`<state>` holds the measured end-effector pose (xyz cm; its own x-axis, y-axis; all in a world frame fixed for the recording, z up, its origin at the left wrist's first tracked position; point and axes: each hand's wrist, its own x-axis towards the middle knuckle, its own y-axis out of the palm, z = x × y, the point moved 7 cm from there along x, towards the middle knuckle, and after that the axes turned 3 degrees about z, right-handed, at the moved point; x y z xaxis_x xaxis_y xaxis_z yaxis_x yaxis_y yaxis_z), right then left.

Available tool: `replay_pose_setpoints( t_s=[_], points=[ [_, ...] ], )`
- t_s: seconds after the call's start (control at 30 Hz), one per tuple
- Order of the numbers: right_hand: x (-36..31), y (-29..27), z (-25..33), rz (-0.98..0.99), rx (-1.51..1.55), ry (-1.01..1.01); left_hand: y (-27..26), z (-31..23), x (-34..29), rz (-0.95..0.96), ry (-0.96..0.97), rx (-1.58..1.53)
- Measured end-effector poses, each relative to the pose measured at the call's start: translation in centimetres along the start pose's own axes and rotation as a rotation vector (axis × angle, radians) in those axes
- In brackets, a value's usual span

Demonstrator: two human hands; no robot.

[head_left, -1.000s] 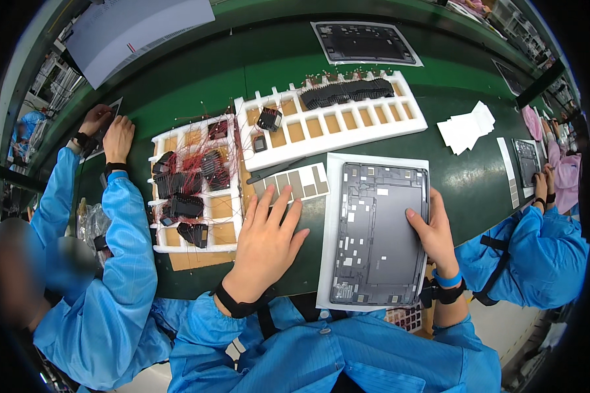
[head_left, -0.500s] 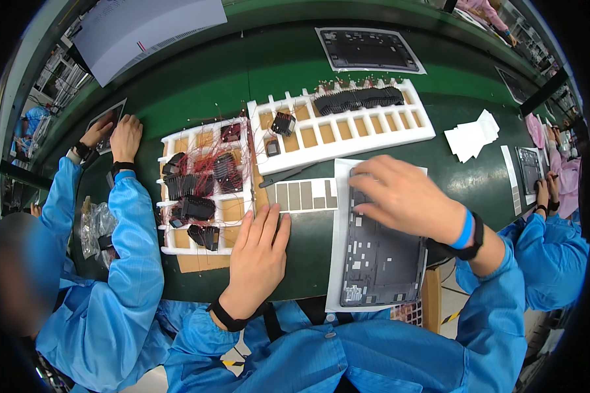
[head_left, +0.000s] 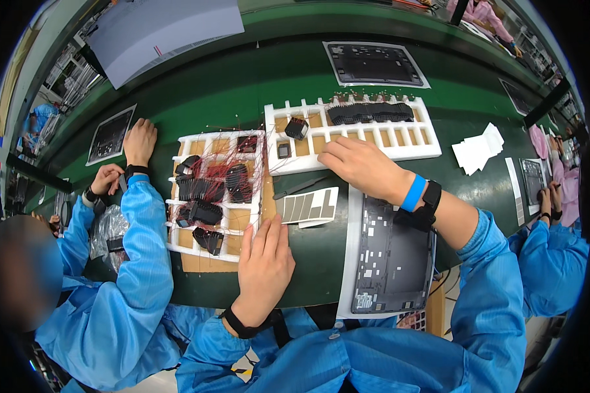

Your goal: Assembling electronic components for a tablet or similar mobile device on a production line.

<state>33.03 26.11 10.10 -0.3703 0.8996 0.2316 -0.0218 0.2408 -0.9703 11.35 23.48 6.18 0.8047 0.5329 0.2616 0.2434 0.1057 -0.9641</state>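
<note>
My left hand (head_left: pixel 267 267) lies flat on the green bench with its fingers stretched out, fingertips at the lower left corner of a white sheet of grey rectangular stickers (head_left: pixel 308 208). The sheet is bowed, its right side raised off the bench. My right hand (head_left: pixel 367 169) is above the front edge of a white foam tray (head_left: pixel 295 163), fingers bent and drawn together; what they hold, if anything, is hidden. Between sheet and tray lies a slim black tool (head_left: pixel 301 187). Below my right wrist, a dark tablet housing (head_left: pixel 393 262) rests on a white sheet.
A second foam tray (head_left: pixel 237 249), left, holds black parts with tangled red wires. White papers (head_left: pixel 478 152) lie at right, another tablet housing (head_left: pixel 375 63) at the back. On the left, a co-worker's hands (head_left: pixel 139 141) are near a dark panel (head_left: pixel 111 134); other workers sit far right.
My right hand has moved left and away from me, off the tablet housing toward the foam tray. The sticker sheet, flat before, now bows up. My left hand stays down beside it.
</note>
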Motion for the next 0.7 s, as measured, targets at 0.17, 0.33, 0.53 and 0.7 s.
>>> replay_pose_setpoints(
  t_s=[0.17,0.33,0.53,0.7],
  points=[
    [-1.1,-0.5,-0.8,-0.071,0.135,-0.018,-1.1,-0.3,0.7,0.078,0.003,-0.043],
    [1.2,-2.3,-3.2,-0.118,0.260,0.149,-4.7,-2.6,3.8,0.076,0.133,-0.292],
    [4.1,0.9,-4.1,-0.160,0.344,0.201,-3.1,0.0,12.1,-0.143,0.109,-0.183],
    [4.4,1.0,-4.2,-0.250,0.309,0.151,1.1,2.1,14.5,-0.077,0.029,-0.215]
  ],
)
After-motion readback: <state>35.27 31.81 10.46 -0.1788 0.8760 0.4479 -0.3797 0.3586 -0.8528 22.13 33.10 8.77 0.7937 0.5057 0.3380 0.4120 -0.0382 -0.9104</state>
